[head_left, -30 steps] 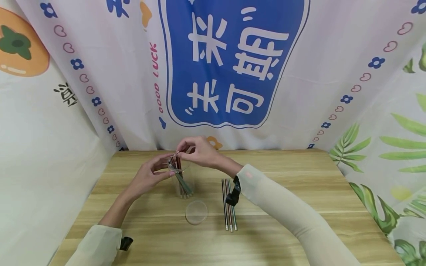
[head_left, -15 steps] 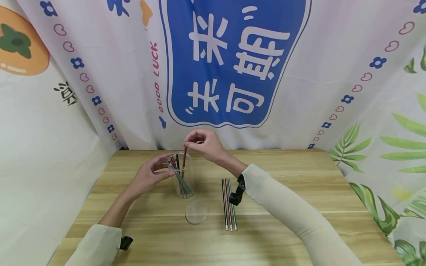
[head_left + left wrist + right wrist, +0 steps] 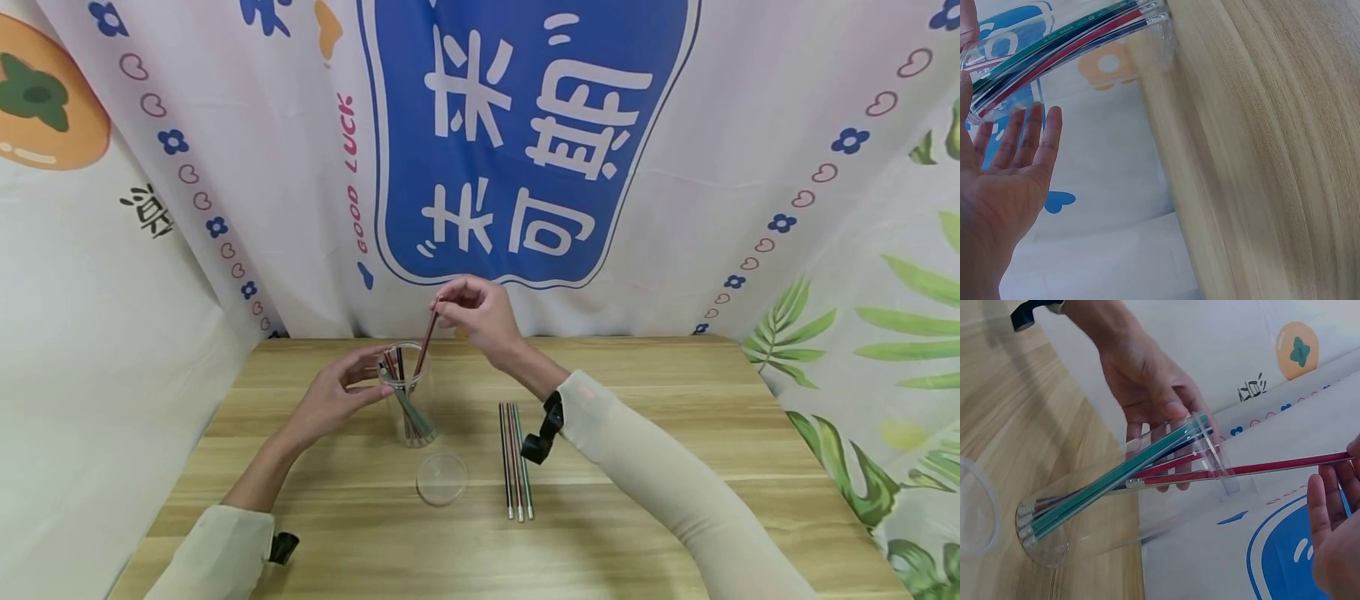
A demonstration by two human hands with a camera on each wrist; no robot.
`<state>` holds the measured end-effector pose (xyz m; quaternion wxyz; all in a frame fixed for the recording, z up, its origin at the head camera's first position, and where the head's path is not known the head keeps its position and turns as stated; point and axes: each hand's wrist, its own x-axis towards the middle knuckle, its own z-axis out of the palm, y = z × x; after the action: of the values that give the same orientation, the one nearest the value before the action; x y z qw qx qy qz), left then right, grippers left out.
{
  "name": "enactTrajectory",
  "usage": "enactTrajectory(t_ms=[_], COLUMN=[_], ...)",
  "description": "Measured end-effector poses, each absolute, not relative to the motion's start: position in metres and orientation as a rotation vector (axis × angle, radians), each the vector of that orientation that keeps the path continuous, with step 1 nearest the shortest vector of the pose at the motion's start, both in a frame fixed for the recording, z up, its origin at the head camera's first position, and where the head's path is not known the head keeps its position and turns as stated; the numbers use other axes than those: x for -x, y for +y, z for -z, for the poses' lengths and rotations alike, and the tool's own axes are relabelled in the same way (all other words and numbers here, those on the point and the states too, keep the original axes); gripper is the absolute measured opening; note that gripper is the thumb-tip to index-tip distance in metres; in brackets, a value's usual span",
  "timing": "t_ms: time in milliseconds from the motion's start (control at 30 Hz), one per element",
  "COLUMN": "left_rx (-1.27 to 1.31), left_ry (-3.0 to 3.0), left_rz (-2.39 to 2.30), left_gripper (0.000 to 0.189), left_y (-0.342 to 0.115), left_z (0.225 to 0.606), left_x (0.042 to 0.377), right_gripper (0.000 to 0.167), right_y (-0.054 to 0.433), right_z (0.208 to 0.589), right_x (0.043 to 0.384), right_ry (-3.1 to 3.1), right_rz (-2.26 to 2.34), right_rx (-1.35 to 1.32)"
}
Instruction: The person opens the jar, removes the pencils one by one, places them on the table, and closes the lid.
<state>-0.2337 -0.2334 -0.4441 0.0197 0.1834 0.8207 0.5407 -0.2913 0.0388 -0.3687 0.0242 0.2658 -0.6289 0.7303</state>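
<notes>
A tall clear jar (image 3: 1097,534) stands on the table with several green, red and dark pencils (image 3: 1107,478) leaning inside it, eraser ends down. My left hand (image 3: 333,398) holds the jar near its rim, thumb on one side and fingers on the other. Between thumb and fingertips, my right hand (image 3: 486,321) pinches the upper end of a red pencil (image 3: 1285,465). That pencil slants up through the jar's mouth, its eraser end still inside. To the right lie several pencils (image 3: 516,462) side by side, and a round clear lid (image 3: 442,480) rests in front of the jar.
The wooden table (image 3: 615,517) ends at the back against a printed cloth curtain (image 3: 315,275). More printed cloth hangs at both sides. A black wrist strap (image 3: 543,433) on my right arm overlaps the row of pencils in the head view.
My right hand has risen from the jar's mouth and moved right, drawing the red pencil upward, now tilted. My left hand and the jar have stayed in place.
</notes>
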Motion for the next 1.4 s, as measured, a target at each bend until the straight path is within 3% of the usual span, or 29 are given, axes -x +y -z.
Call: enactTrajectory(t_ms=[633, 967, 1400], left_rx=[-0.572, -0.576, -0.58], left_ry=[2.538, 2.534, 2.519], left_rz=[-1.683, -1.688, -1.709], left_gripper=[0.064, 0.064, 0.063], left_y=[-0.234, -0.234, -0.235], left_z=[0.446, 0.447, 0.448], left_x=[0.234, 0.234, 0.234], right_gripper=[0.017, 0.008, 0.015], right_y=[0.057, 0.073, 0.101], right_z=[0.344, 0.332, 0.336], right_x=[0.29, 0.289, 0.284], right_ry=[-1.461, -1.376, -1.54], right_rz=[-2.762, -2.78, -2.702], right_rx=[-0.473, -0.462, -0.432])
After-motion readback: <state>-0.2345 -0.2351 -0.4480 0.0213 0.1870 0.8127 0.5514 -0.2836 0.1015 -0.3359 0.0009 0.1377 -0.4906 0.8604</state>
